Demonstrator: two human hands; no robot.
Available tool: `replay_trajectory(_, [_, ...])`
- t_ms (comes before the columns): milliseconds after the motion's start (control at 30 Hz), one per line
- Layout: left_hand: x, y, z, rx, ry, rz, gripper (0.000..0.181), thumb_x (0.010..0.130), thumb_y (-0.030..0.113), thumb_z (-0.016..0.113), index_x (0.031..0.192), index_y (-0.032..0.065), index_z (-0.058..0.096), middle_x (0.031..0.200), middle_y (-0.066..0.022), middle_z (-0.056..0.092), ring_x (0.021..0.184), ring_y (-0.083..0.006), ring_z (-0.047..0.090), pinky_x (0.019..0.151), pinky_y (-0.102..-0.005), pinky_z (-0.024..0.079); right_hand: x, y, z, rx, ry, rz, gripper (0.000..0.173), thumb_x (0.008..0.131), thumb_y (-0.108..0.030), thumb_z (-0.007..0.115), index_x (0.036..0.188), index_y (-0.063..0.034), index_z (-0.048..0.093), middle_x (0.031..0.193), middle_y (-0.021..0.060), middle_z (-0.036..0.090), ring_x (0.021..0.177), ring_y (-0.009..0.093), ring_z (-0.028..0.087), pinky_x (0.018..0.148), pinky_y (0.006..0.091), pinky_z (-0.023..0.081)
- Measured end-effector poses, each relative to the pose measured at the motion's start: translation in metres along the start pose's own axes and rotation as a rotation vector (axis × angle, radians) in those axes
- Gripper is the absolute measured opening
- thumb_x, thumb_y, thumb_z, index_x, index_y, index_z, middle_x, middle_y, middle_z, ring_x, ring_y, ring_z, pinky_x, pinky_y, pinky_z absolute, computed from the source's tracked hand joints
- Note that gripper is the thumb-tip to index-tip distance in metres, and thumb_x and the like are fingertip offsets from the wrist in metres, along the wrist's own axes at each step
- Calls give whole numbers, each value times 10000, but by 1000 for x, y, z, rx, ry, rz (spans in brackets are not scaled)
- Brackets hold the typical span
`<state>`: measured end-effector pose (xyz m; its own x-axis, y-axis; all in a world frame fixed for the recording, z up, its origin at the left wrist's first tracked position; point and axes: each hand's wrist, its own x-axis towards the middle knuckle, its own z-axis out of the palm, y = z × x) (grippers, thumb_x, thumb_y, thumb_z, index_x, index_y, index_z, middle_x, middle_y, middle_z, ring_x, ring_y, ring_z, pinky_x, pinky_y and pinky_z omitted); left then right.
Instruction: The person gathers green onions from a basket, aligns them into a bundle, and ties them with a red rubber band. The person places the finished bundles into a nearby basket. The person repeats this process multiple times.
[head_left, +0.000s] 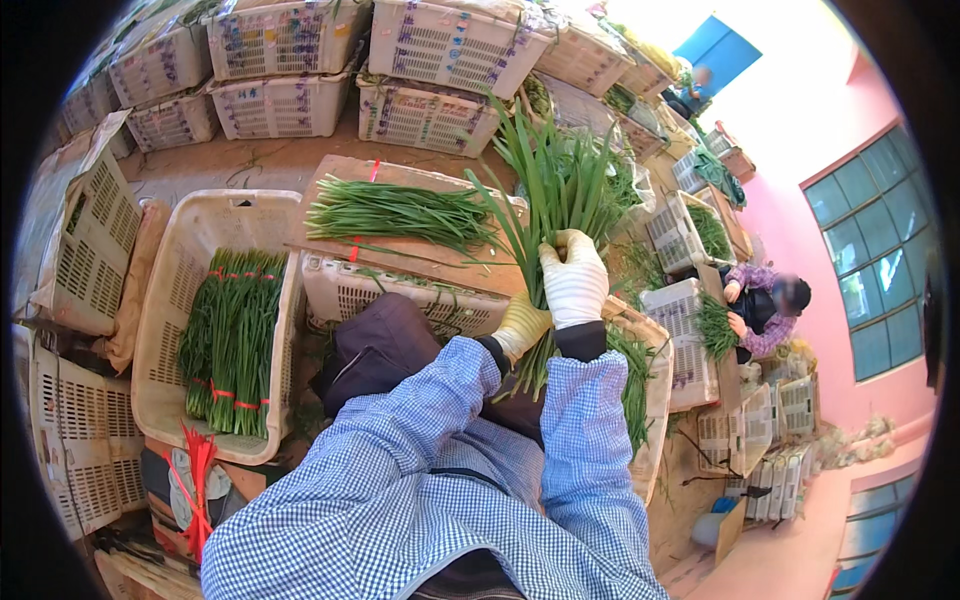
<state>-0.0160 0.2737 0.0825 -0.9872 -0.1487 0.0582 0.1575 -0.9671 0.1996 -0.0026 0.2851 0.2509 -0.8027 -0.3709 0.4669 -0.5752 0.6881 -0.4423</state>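
Before my chest, my left hand (523, 324), in a yellowish glove, is closed around the lower stems of a bunch of long green leaves (559, 176), like garlic chives. My right hand (574, 277), in a white glove, grips the same bunch slightly higher. The leaves spread upward and the stem ends hang below. Beyond my left forearm, a pile of cut green stalks (397, 210) lies on a wooden board (420, 262), with red ties (354, 249) partly under it. More loose greens (630, 382) lie in a crate beside my right sleeve.
At left, a plastic crate (161, 360) holds bundles tied in red (232, 337). Red strips (196, 487) hang near its lower end. Stacked crates (457, 49) stand beyond the board. To the right, a co-worker (772, 307) handles greens on a board; another person (686, 94) is farther off.
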Motion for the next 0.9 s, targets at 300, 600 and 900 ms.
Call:
replay_trajectory(300, [-24,23,34,636,141,188,469,747,41,791,1168,25,583,1030,-41,662,897,-148,617,762,-308,513,-4,7,-2,616,-116,224,145,864,-33,680,1003,-11,644,838,39,665,665,90,568,593,246,469])
replay_trajectory(600, [-12,23,17,693,161,281,384,759,65,781,1105,23,619,1009,-58,673,903,-148,623,767,-319,519,-12,-4,-10,765,-232,207,271,817,65,664,1079,-5,652,885,32,665,663,62,549,567,202,457])
replay_trajectory(900, [17,32,-10,223,-93,133,286,924,224,601,1078,-15,636,998,-102,683,896,-205,649,761,-307,525,-50,-24,-30,560,-312,-116,266,805,37,692,1069,16,665,866,81,708,772,121,657,705,257,522])
